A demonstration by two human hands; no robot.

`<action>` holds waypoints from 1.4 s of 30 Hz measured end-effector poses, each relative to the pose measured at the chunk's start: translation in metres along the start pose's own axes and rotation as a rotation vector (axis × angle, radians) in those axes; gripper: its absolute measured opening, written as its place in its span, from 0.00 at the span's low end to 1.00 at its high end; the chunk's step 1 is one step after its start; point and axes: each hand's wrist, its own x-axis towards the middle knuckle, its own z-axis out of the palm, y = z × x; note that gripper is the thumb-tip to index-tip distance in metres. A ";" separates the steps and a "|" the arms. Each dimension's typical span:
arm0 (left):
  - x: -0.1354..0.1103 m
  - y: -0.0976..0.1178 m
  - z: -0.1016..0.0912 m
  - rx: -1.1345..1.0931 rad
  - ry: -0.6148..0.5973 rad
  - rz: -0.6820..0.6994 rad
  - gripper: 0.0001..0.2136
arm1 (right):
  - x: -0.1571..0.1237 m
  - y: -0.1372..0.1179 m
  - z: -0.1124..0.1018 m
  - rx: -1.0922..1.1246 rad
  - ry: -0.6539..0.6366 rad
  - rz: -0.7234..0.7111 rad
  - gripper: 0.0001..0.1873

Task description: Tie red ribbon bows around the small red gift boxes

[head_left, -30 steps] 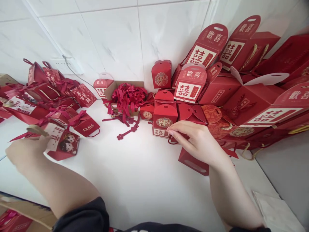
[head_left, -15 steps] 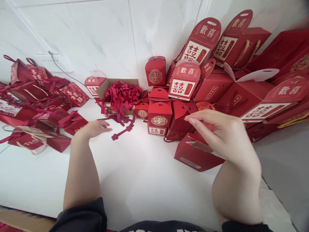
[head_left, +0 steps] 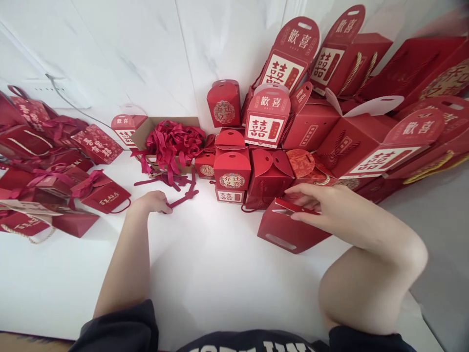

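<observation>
My left hand (head_left: 151,202) rests on the white table with its fingers closed on the end of a red ribbon strip (head_left: 183,198) that lies towards the middle. My right hand (head_left: 322,205) holds the top flap of a flat red gift box (head_left: 289,230) lying on its side near the pile of boxes; its thumb and fingers pinch the flap edge. A brown carton full of red ribbons (head_left: 172,142) stands behind the left hand.
Small red gift boxes (head_left: 231,171) and larger ones with cream labels (head_left: 267,117) are stacked against the tiled wall at the right. Finished ribbon-tied boxes and bags (head_left: 98,193) crowd the left side. A grey surface (head_left: 436,234) lies at the right.
My left hand let go of the box at the left, crossed to the middle and closed on the ribbon strip. My right hand lifted, then came down onto the flat red box's flap.
</observation>
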 end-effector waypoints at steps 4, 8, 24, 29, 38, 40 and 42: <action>-0.002 0.001 -0.003 -0.019 -0.012 0.063 0.14 | 0.008 -0.005 0.000 -0.009 0.039 0.026 0.10; -0.026 0.013 -0.013 -0.014 0.046 0.158 0.15 | 0.014 -0.013 -0.003 0.034 0.051 -0.002 0.13; -0.127 0.093 -0.006 -0.946 0.459 0.597 0.15 | 0.038 -0.072 0.040 0.384 0.254 -0.211 0.06; -0.146 0.123 0.013 -0.929 0.506 0.748 0.19 | 0.034 -0.088 0.046 0.562 0.189 -0.281 0.10; -0.155 0.134 0.031 -0.881 0.538 0.888 0.10 | 0.040 -0.093 0.061 0.788 0.226 -0.202 0.10; -0.156 0.132 0.028 -0.897 0.483 0.913 0.10 | 0.040 -0.091 0.061 0.795 0.248 -0.189 0.10; -0.157 0.129 0.025 -0.917 0.439 0.923 0.10 | 0.040 -0.090 0.061 0.778 0.301 -0.183 0.10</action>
